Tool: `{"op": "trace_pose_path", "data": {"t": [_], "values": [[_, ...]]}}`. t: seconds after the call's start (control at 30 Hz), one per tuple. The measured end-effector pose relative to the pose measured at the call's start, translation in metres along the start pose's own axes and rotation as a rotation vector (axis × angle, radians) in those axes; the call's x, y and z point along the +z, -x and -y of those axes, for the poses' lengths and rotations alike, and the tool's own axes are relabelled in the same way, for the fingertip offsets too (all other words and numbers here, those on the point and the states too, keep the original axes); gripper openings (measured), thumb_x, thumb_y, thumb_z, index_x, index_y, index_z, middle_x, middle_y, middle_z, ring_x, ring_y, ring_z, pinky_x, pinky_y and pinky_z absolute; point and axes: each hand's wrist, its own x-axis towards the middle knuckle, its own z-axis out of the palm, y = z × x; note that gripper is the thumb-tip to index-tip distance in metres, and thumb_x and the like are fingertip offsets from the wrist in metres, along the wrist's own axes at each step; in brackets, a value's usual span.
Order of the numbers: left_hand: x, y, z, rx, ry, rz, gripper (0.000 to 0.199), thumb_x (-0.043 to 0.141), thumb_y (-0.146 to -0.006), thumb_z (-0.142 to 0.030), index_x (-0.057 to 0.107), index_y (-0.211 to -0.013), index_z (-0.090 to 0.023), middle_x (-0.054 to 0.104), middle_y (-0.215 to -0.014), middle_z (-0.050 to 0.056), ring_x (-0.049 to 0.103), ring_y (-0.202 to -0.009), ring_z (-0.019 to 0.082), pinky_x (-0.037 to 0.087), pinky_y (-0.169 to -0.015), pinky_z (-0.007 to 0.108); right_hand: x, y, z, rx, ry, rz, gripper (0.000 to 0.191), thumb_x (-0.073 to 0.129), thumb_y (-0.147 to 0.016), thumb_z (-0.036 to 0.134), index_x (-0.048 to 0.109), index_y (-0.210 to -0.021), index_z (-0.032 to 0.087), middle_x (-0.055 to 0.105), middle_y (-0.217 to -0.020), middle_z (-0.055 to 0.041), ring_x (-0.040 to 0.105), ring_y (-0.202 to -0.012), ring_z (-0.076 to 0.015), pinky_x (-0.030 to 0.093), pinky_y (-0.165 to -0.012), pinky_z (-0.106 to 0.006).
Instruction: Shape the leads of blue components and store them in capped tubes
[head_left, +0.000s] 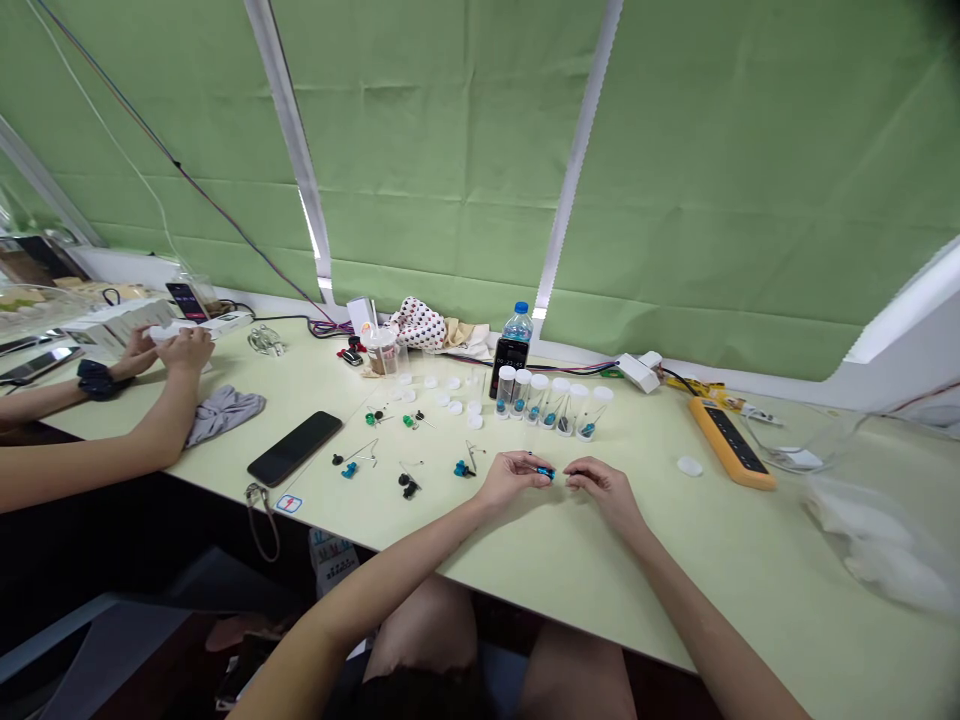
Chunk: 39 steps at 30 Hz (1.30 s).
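Observation:
Between the fingertips of my left hand [513,478] is a small blue cylindrical part [546,472], closely pinched. Just to its right, my right hand [600,482] is closed in a pinch around a small dark piece [576,474], too small to name. A gap separates the two hands. Left of my hands lie a blue-and-black part with a bent wire [465,467], a black set [408,486] and another blue-and-black set [350,468]. Green-and-black pieces [409,421] lie farther back. Behind my hands stand several clear capped vials [538,398] with blue parts and wires inside.
White caps [454,384] and an upright phone [508,366] with a timer stand behind, before a water bottle [519,322]. A black phone [295,448] lies left; an orange power strip [729,443] and loose cap [689,466] lie right. At far left, another person's hands [184,347] hold something white.

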Motion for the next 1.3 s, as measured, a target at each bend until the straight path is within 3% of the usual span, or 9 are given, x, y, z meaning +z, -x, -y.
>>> {"op": "trace_pose_path", "data": {"t": [0.1,0.27,0.4,0.53,0.8,1.03,1.3], "values": [[0.002,0.001,-0.002,-0.013,0.030,-0.022,0.038,0.078,-0.054,-0.029,0.069,-0.086,-0.009,0.068,-0.087,0.011,0.064,-0.075,0.018,0.049,-0.079,0.033,0.000,-0.001,0.001,-0.064,0.064,0.001,0.030,0.051,-0.084,0.041,0.065,-0.102,0.022,0.062,-0.097,-0.0068,0.061,-0.074,-0.0174,0.050,-0.072,-0.033],[0.001,0.001,-0.005,-0.062,0.109,-0.030,0.041,0.079,-0.054,-0.032,0.067,-0.087,-0.009,0.068,-0.088,0.011,0.064,-0.072,0.017,0.049,-0.077,0.034,0.001,0.001,0.004,-0.128,0.120,0.014,0.037,0.038,-0.091,0.035,0.051,-0.125,0.027,0.059,-0.104,-0.0059,0.061,-0.081,-0.0160,0.049,-0.079,-0.035],[-0.001,0.000,-0.004,-0.097,0.165,-0.024,0.041,0.079,-0.055,-0.029,0.065,-0.088,-0.009,0.068,-0.087,0.010,0.064,-0.073,0.016,0.048,-0.080,0.034,0.004,0.005,0.004,-0.073,0.095,-0.002,0.031,0.051,-0.085,0.036,0.055,-0.113,0.024,0.063,-0.094,-0.0045,0.062,-0.073,-0.0163,0.052,-0.072,-0.033],[-0.003,-0.001,-0.003,-0.103,0.207,-0.027,0.042,0.080,-0.054,-0.026,0.064,-0.089,-0.009,0.068,-0.088,0.010,0.064,-0.077,0.017,0.047,-0.084,0.035,0.007,0.007,0.008,-0.178,0.128,-0.041,0.021,0.054,-0.083,0.039,0.061,-0.093,0.022,0.063,-0.091,-0.0064,0.061,-0.077,-0.0196,0.053,-0.071,-0.035],[-0.005,-0.001,0.000,-0.123,0.238,-0.016,0.043,0.079,-0.057,-0.031,0.063,-0.091,-0.008,0.068,-0.088,0.012,0.065,-0.076,0.018,0.048,-0.079,0.032,0.016,0.010,0.023,-0.294,0.189,-0.059,0.017,0.050,-0.087,0.036,0.059,-0.092,0.023,0.060,-0.092,-0.0082,0.058,-0.080,-0.0209,0.052,-0.070,-0.036],[-0.006,0.000,0.000,-0.154,0.236,0.012,0.041,0.079,-0.057,-0.029,0.065,-0.089,-0.008,0.068,-0.085,0.010,0.064,-0.070,0.015,0.047,-0.078,0.030,0.021,0.012,0.023,-0.366,0.261,-0.048,0.015,0.047,-0.089,0.033,0.059,-0.093,0.024,0.058,-0.092,-0.0082,0.058,-0.083,-0.0212,0.050,-0.072,-0.035],[-0.008,-0.001,0.002,-0.177,0.249,0.035,0.041,0.079,-0.056,-0.028,0.065,-0.088,-0.008,0.068,-0.080,0.009,0.065,-0.074,0.017,0.047,-0.082,0.033,0.021,0.013,0.023,-0.395,0.315,-0.078,0.015,0.046,-0.089,0.031,0.060,-0.091,0.025,0.058,-0.091,-0.0080,0.059,-0.082,-0.0211,0.049,-0.073,-0.035]]}}
